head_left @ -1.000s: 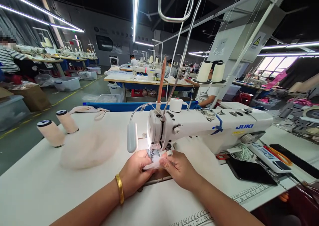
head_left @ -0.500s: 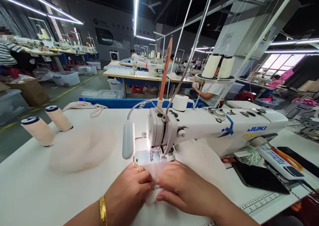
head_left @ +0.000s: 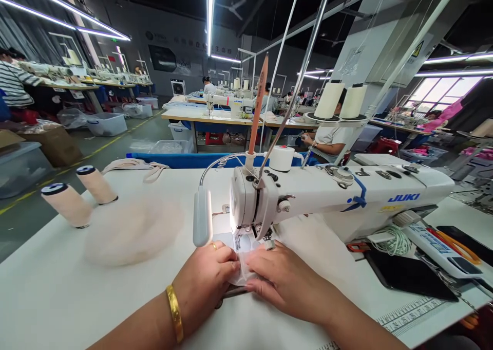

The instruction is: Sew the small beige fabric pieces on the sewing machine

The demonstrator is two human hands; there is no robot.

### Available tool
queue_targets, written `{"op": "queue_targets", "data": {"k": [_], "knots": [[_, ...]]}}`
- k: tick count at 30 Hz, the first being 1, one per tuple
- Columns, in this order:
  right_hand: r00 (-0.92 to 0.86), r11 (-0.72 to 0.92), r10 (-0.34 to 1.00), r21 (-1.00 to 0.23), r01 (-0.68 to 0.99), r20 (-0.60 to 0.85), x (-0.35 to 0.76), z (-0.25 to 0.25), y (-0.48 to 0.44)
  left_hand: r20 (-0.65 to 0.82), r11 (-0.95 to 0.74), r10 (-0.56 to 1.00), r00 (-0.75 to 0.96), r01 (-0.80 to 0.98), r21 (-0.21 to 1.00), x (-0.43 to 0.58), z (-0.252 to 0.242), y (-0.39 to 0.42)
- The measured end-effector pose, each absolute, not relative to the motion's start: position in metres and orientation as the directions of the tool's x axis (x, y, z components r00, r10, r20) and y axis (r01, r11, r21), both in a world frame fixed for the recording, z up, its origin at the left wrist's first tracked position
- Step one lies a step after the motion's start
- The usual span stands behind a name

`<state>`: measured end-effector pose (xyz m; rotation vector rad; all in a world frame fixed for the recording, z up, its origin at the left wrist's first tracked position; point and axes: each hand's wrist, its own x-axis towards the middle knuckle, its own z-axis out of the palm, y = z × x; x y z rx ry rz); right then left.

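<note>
A white JUKI sewing machine (head_left: 339, 198) stands on the white table (head_left: 57, 298). Just below its needle area lies a small piece of thin white fabric (head_left: 243, 268). My left hand (head_left: 206, 283), with a gold bangle at the wrist and a ring, pinches the fabric's left edge. My right hand (head_left: 283, 280) presses and grips its right edge. The fingers of both hands are closed on the cloth right in front of the presser foot.
Two cream thread cones (head_left: 82, 196) lie at the table's left beside a pale fabric pile (head_left: 133, 232). Scissors (head_left: 456, 243), a dark tablet (head_left: 408, 278) and coiled cord (head_left: 389, 239) sit to the right. Other people work at machines behind.
Both hands have pulled the fabric a little toward me and then pushed it back up under the needle. The camera has shifted slightly.
</note>
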<state>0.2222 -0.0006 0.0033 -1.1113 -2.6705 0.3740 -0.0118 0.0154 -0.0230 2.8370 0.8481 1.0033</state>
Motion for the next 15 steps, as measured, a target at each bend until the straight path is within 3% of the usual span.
{"op": "queue_targets", "data": {"k": [7, 12, 15], "knots": [[-0.632, 0.610, 0.771, -0.373, 0.699, 0.076, 0.218, 0.004, -0.001, 0.521, -0.807, 0.550, 0.652, 0.576, 0.132, -0.014, -0.030, 0.025], [-0.612, 0.644, 0.759, -0.400, 0.653, 0.223, 0.212, -0.013, 0.005, 0.414, -0.741, 0.671, 0.615, 0.573, 0.350, -0.018, -0.032, 0.033], [-0.530, 0.598, 0.796, -0.514, 0.615, 0.292, 0.211, -0.015, 0.010, 0.341, -0.681, 0.723, 0.601, 0.540, 0.495, -0.019, -0.026, 0.040]]}}
